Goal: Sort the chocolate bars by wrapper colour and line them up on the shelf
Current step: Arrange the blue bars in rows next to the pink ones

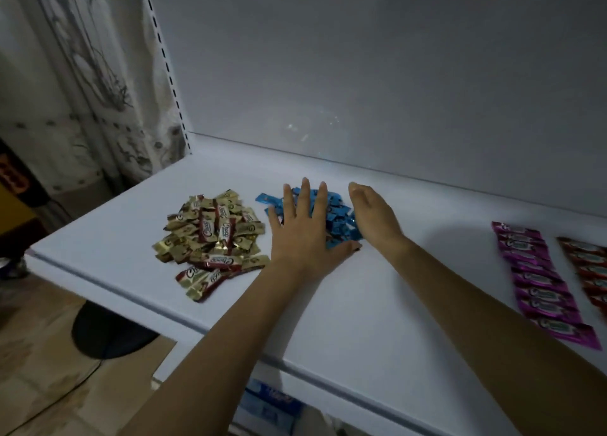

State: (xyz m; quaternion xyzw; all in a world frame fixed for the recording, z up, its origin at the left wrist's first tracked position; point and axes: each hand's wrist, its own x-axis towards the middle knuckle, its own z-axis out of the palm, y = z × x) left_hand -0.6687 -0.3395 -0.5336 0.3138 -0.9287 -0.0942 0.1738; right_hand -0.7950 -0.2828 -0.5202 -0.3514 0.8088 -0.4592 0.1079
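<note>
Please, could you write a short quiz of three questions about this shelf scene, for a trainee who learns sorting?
1. Fill in: the gold and brown pile lies to the ___ of the blue bars.
2. True or false: the purple bars lie in a neat row.
3. Which bars does the left hand rest on? A purple, B blue, C gold and brown.
Key: 1 left; 2 true; 3 B.
</note>
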